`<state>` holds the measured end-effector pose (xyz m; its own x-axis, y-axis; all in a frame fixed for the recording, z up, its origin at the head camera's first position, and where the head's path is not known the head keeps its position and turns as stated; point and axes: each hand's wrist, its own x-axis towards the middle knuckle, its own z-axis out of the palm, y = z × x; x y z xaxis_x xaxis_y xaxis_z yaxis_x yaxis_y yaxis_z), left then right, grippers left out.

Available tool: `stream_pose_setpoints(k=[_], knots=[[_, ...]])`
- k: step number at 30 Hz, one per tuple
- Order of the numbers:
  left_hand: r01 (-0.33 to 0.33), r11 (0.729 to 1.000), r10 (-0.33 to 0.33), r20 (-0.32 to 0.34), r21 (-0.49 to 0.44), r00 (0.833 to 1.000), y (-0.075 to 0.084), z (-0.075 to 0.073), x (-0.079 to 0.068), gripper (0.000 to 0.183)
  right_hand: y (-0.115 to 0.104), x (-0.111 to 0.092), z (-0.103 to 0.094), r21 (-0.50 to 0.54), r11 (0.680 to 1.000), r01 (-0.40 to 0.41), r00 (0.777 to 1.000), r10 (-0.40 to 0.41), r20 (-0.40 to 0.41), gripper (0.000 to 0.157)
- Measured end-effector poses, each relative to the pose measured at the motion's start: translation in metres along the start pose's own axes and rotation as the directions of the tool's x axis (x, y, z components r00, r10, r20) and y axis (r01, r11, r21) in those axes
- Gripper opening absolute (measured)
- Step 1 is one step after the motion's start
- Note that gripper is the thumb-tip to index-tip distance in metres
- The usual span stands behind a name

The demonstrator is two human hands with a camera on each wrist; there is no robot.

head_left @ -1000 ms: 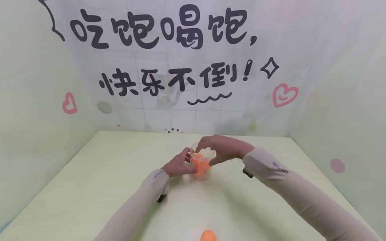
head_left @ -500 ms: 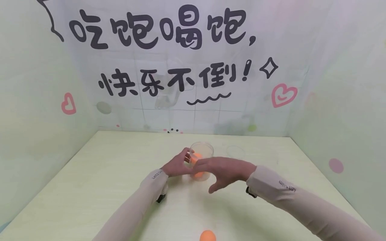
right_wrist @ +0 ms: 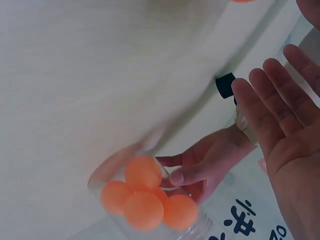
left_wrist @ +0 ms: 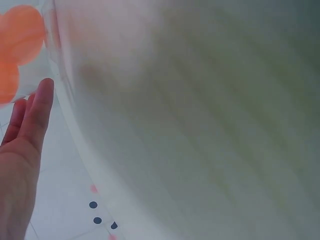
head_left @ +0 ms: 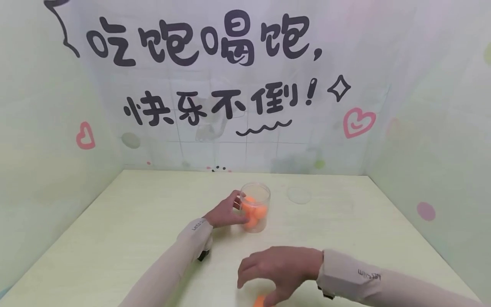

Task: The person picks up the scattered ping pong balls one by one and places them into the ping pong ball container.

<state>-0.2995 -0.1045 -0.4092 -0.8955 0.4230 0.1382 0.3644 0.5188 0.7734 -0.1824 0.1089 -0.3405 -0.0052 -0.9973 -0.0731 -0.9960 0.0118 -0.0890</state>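
Observation:
A clear plastic jar [head_left: 266,195] stands upright on the table with several orange balls [head_left: 261,211] inside, which look like ping-pong balls. My left hand [head_left: 225,211] holds it from the left, thumb on the near side and fingers on the far side. Close to the table's front, my right hand [head_left: 283,267] hovers with fingers spread and thumb apart, nothing in its grasp. Below that hand lies a loose orange ball [head_left: 259,301], partly covered by the thumb. In the right wrist view, the right palm [right_wrist: 295,145] shows with fingers extended.
A clear round disc [head_left: 299,195], perhaps the jar's lid, lies flat on the table [head_left: 115,221] to the right of the jar. Fabric walls with black lettering [head_left: 226,104] enclose the table at the back and sides.
My right hand has moved from the jar's mouth toward the table's front, over the loose ball. The left hand stays on the jar. The clear disc has come into sight.

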Motion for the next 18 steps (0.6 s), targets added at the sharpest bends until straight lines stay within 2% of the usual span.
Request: stream_pose_setpoints(k=[4, 9, 18], knots=[[0.013, 1.0, -0.013, 0.002, 0.001, 1.0, 0.0, 0.0, -0.001, 0.061, -0.009, 0.001, 0.009, -0.027, 0.999, 0.029, 0.999, -0.028, 0.026, 0.038], [0.03, 0.999, -0.03, 0.002, 0.021, 1.0, 0.002, 0.0, -0.002, 0.062, -0.016, 0.001, 0.018, -0.063, 0.998, 0.002, 0.998, 0.002, 0.056, 0.036], [0.022, 0.999, -0.022, 0.008, 0.035, 1.0, 0.006, -0.001, -0.002, 0.064, -0.015, -0.002, 0.028, -0.057, 0.998, -0.002, 0.998, 0.005, 0.055, 0.033]])
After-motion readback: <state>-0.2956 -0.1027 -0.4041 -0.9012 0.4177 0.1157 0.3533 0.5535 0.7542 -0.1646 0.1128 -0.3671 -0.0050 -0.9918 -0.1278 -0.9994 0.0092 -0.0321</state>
